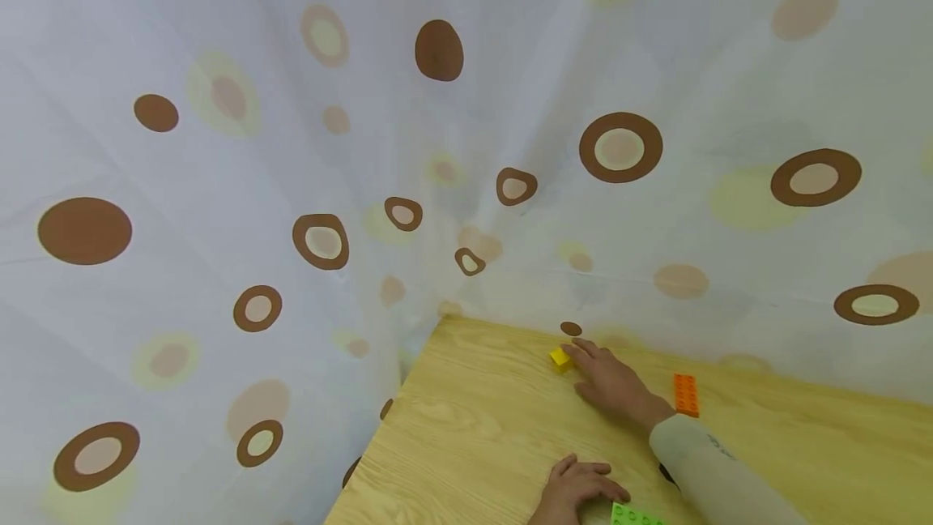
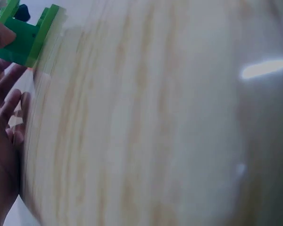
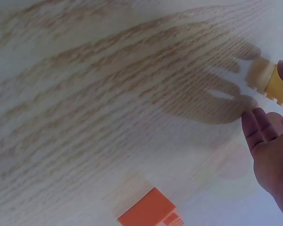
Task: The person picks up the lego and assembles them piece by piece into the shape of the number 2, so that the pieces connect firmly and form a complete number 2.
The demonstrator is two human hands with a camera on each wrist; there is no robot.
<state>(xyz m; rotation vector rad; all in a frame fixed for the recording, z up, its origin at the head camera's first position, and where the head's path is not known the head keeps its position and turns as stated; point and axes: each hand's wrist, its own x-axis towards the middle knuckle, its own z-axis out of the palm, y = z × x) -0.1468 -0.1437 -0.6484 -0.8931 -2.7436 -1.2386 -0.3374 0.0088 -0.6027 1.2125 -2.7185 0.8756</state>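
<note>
At the table's far edge, a small yellow toy brick [image 1: 560, 360] is touched by the fingertips of my right hand [image 1: 615, 386]. Its fingers are stretched out, and the thumb stands apart from the brick in the head view. The right wrist view cuts the yellow brick [image 3: 275, 88] off at the edge, with a fingertip against it. Nearer to me, my left hand [image 1: 576, 491] holds a green studded brick [image 1: 632, 516]. In the left wrist view the thumb lies across the green brick [image 2: 21, 40], while other fingers spread below it.
An orange studded brick [image 1: 686, 394] lies beyond the right forearm. A small dark object [image 1: 666, 474] is partly hidden under the right sleeve [image 1: 717, 468]. The wood-grain table [image 1: 452, 420] meets a white curtain [image 1: 408, 104] with brown spots at the back and left.
</note>
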